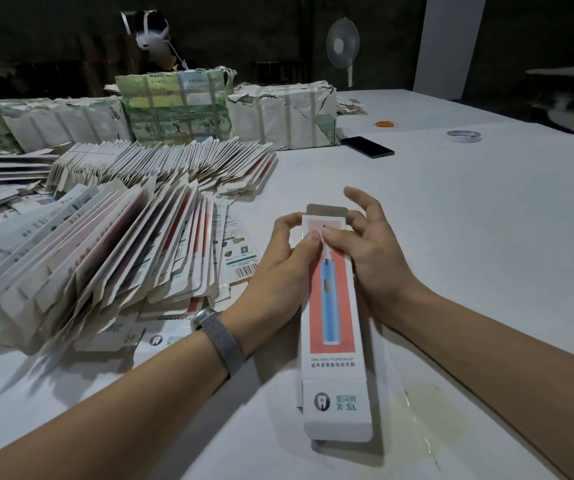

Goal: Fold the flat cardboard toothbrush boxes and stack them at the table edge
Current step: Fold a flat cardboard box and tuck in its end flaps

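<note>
A long white toothbrush box (334, 327), printed with a blue brush on a salmon panel, is held over the table in front of me, its far end flap standing open. My left hand (285, 268) grips its left side near the far end, thumb pressed on the top face. From the right, my right hand (365, 251) grips the same end, thumb on top, with the other fingers partly lifted. A big fanned pile of flat boxes (105, 251) lies to the left, and a second row (174, 164) sits behind it.
Wrapped paper bundles (278, 116) stand at the back of the white table (469, 237). A black phone (366, 146), a tape roll (463, 136) and orange rubber bands (385, 124) lie far right. A person (154, 39) sits behind the bundles, and a fan (342, 43) stands beyond.
</note>
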Demonstrator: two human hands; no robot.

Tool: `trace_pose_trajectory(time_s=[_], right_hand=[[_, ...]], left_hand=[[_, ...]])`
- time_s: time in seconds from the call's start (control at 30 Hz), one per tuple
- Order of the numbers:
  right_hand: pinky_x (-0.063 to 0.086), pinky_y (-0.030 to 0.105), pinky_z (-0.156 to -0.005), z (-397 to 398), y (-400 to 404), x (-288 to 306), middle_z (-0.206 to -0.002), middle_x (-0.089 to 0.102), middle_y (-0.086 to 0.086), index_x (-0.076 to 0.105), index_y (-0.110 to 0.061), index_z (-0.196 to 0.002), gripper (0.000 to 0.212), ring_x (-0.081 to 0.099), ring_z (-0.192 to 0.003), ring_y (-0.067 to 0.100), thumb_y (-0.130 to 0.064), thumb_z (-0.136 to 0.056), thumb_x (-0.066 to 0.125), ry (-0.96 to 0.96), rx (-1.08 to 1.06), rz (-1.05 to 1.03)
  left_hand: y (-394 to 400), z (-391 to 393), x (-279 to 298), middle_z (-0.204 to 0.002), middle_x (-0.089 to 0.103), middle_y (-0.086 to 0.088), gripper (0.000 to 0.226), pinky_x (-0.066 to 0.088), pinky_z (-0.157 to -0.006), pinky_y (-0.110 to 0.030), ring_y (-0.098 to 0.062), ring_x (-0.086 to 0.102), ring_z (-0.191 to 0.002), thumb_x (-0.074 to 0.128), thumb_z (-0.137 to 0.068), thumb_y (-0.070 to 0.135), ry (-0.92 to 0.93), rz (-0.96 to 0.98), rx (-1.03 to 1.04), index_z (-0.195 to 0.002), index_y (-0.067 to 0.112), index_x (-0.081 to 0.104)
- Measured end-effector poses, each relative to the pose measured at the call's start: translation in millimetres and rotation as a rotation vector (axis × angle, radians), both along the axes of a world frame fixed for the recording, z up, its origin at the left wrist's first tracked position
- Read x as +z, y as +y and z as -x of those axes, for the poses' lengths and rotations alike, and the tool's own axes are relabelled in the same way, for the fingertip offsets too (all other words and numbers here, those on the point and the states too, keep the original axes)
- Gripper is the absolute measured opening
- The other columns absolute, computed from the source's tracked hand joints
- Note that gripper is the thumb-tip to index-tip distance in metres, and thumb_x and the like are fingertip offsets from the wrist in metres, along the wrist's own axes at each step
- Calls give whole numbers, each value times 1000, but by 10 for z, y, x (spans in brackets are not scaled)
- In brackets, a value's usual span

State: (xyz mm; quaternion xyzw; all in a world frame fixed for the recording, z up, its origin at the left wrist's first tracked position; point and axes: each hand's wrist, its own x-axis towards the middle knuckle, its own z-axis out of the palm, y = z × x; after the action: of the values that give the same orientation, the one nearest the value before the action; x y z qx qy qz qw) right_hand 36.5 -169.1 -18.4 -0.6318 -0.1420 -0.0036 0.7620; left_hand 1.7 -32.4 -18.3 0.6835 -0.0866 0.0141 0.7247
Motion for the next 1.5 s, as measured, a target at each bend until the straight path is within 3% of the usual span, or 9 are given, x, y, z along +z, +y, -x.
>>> trace_pose_trajectory(time_s=[0.13, 0.23, 0.4, 0.53, 0.7, 0.87, 1.03, 1.23, 1.5], right_hand=[[59, 31, -71, 13, -14, -6, -112, 69, 2, 59, -36, -116, 30, 74, -87, 25, -17, -93, 64, -44, -10, 15], [59, 33, -72, 19, -22, 14, -106, 71, 4, 63, -31, -107, 20, 74, -83, 25, -14, -96, 64, -53, -37, 61], [61, 36, -78, 25, 13, 46, -106, 70, 7, 62, -34, -106, 15, 73, -86, 27, -20, -100, 58, -18, -36, 119], [60, 29, -70, 37, 14, 80, -97, 72, 3, 61, -32, -99, 10, 73, -79, 22, -24, -102, 55, -32, -47, 184], [61, 31, -68, 46, -13, 110, -86, 71, 3, 64, -25, -94, 11, 72, -72, 21, -24, -101, 56, -6, -32, 158], [56, 31, -64, 36, -6, 128, -69, 58, 6, 56, -18, -70, 31, 62, -61, 21, -30, -99, 58, 43, -59, 62], [56, 29, -63, -3, -30, 133, -70, 64, 2, 66, -28, -65, 35, 64, -64, 19, -14, -96, 56, 56, -80, 119], [57, 26, -59, 0, -39, 146, -68, 66, 0, 69, -29, -67, 37, 64, -62, 16, -13, -97, 54, 63, -61, 132], [55, 30, -64, -19, -38, 141, -67, 64, -1, 67, -29, -63, 37, 63, -61, 16, -15, -96, 59, 60, -42, 153]], left_hand=[[-3, -21, -19, -79, 76, -6, 23, 59, -63, -31, -22, 73, -67, 49, -105, 32, 4, 45, 37, -121, 43, 37], [3, -36, -13, -81, 76, -5, 22, 59, -64, -31, -22, 74, -71, 48, -106, 31, 9, 31, 15, -128, 32, 42], [3, -33, 4, -80, 76, -1, 22, 57, -60, -26, -19, 73, -70, 46, -107, 31, 11, -7, 13, -128, 28, 43], [13, -31, 10, -79, 75, 0, 21, 57, -62, -27, -19, 73, -72, 46, -107, 33, 6, -48, 12, -127, 30, 42], [3, -7, 32, -79, 76, 1, 19, 59, -62, -26, -18, 74, -70, 46, -106, 33, 0, -67, -9, -125, 32, 42], [13, -6, 20, -78, 76, 1, 11, 59, -62, -25, -15, 74, -68, 46, -106, 37, -6, -142, -54, -117, 39, 43], [4, -28, -5, -85, 77, -1, 32, 59, -69, -30, -21, 75, -77, 50, -90, 51, -8, -140, -76, -119, 39, 45], [20, -20, -10, -85, 77, -2, 13, 61, -68, -29, -20, 75, -75, 49, -105, 37, -9, -102, -95, -117, 38, 44], [16, -8, 11, -85, 78, 1, 13, 62, -73, -30, -19, 75, -77, 46, -106, 33, -10, -122, -98, -119, 34, 44]])
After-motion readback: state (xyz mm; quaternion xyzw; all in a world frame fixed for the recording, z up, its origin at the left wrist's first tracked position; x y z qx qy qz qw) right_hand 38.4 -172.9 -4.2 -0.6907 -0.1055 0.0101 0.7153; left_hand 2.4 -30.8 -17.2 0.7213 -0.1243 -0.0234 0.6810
